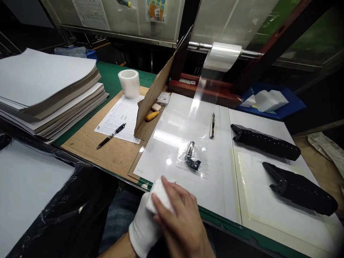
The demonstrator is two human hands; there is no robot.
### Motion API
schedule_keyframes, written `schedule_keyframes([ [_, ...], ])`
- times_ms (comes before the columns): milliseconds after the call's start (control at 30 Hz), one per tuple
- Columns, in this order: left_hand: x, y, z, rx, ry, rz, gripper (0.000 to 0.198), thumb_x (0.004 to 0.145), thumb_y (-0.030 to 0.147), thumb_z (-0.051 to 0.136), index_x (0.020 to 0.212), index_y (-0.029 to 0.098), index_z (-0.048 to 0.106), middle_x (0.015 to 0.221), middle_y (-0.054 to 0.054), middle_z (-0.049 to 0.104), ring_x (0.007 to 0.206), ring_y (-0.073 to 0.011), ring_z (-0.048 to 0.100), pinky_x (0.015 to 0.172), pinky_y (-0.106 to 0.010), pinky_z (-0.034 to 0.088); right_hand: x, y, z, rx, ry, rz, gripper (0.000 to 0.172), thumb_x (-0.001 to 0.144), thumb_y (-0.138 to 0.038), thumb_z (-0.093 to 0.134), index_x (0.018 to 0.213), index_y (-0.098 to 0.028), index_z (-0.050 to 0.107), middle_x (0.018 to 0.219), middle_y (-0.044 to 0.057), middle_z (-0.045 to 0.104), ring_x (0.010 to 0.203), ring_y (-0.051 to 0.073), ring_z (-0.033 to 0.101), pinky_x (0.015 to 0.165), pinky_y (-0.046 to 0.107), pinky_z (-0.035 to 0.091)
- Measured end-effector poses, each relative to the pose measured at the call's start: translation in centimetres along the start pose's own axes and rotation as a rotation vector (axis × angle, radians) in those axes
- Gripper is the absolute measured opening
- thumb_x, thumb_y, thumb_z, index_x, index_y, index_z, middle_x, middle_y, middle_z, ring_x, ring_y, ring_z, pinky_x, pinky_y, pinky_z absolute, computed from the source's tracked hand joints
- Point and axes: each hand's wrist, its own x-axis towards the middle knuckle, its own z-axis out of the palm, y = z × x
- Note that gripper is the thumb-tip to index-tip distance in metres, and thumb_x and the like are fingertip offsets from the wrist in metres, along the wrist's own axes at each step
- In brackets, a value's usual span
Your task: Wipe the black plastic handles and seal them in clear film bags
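My left hand (pixel 142 227) wears a white glove and is curled at the near edge of the table. My bare right hand (pixel 182 222) lies over it, fingers wrapped round the glove's white tip (pixel 160 195). I cannot tell whether that tip is only glove or a white block. Just beyond the hands, a small black and metal part (pixel 192 157) lies under clear film on a white board (pixel 215 179). Neither hand touches it.
A thin knife (pixel 212 125) lies farther back. Two long black parts (pixel 264 141) (pixel 298 188) rest on the right. A film roll (pixel 223 55) hangs on a bar. On the left: cardboard divider (pixel 158 89), pen (pixel 111 135), tape roll (pixel 129 82), paper stack (pixel 48 93), black bag (pixel 53 204).
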Motion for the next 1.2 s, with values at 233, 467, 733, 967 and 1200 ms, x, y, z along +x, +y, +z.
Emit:
schedule_keyframes([
  [233, -0.5, -1.0, -0.1, 0.159, -0.017, 0.141, 0.031, 0.093, 0.029, 0.063, 0.122, 0.021, 0.072, 0.11, -0.008, 0.078, 0.094, -0.0241, 0.073, 0.087, -0.026, 0.056, -0.1, -0.5, 0.1, 0.012, 0.006, 0.085, 0.055, 0.098, -0.012, 0.047, 0.151, -0.027, 0.042, 0.158, 0.013, 0.038, 0.138, 0.031, 0.043, 0.095, 0.05, 0.051],
  [467, -1.2, -1.0, -1.7, 0.228, 0.086, 0.177, 0.039, 0.096, 0.031, 0.06, 0.135, 0.024, 0.063, 0.133, -0.007, 0.068, 0.122, -0.0261, 0.064, 0.105, -0.03, 0.049, 1.5, -0.7, 0.8, 0.176, 0.033, 0.217, 0.05, 0.1, -0.016, 0.048, 0.147, -0.033, 0.047, 0.158, 0.008, 0.039, 0.14, 0.029, 0.039, 0.105, 0.057, 0.044],
  [733, -2.4, 0.8, -2.9, 0.138, 0.231, 0.113, 0.039, 0.093, 0.038, 0.066, 0.13, 0.026, 0.065, 0.124, -0.003, 0.073, 0.118, -0.0251, 0.067, 0.105, -0.03, 0.051, 13.6, 4.6, 1.5, 0.433, 0.023, 0.443, 0.047, 0.095, -0.047, 0.062, 0.138, -0.029, 0.059, 0.16, 0.006, 0.036, 0.15, 0.027, 0.027, 0.122, 0.056, 0.023],
  [967, -0.8, 1.5, -1.9, 0.075, 0.197, 0.059, 0.035, 0.088, 0.042, 0.072, 0.118, 0.025, 0.07, 0.125, -0.002, 0.073, 0.121, -0.0238, 0.064, 0.104, -0.026, 0.051, -2.4, 0.8, 1.4, 0.339, 0.41, 0.434, 0.026, 0.096, -0.025, 0.058, 0.117, -0.031, 0.072, 0.121, 0.006, 0.069, 0.118, 0.025, 0.061, 0.101, 0.046, 0.049],
  [1200, 2.7, 4.4, 6.5, -0.096, -0.226, -0.174, 0.038, 0.098, 0.054, 0.049, 0.088, 0.018, 0.06, 0.065, 0.001, 0.063, 0.057, -0.0121, 0.058, 0.059, -0.021, 0.051, -21.1, 8.7, 3.1, 0.067, 1.066, 1.171, 0.032, 0.093, -0.047, 0.062, 0.107, -0.018, 0.066, 0.088, 0.004, 0.069, 0.077, 0.02, 0.065, 0.068, 0.034, 0.054],
])
